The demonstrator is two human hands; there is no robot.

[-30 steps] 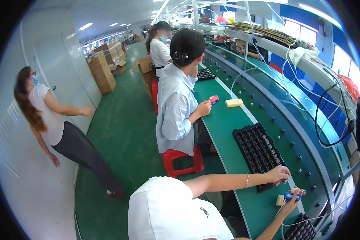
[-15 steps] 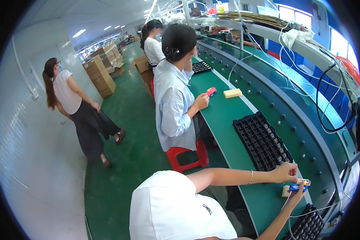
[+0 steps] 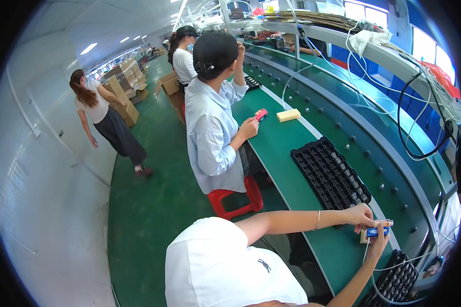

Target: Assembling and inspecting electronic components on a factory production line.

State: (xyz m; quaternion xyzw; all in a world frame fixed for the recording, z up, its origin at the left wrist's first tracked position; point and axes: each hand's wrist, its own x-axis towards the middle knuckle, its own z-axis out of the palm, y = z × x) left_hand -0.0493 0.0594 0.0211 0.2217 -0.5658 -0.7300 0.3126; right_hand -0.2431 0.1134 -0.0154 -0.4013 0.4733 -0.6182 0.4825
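Observation:
My left hand, a thin bracelet on its wrist, pinches at the near end of a small clear-and-orange piece. Directly below that piece, my right hand grips a small blue object with a white marking. The two pieces lie against each other; whether they are joined I cannot tell. A thin white cable hangs close to the right hand, and its end is hidden. Behind my fingers a pale yellow block rests on the green bench.
A black tray of small parts lies beyond my left hand, another black tray nearer. Small metallic parts stand along the conveyor. A seated co-worker holds a red object. Another person walks by the wall.
My view has shifted slightly. My hands stay together, and the clear-and-orange piece and blue object are now more level. The walking person has moved farther off; the seated co-worker's hand is raised to the head.

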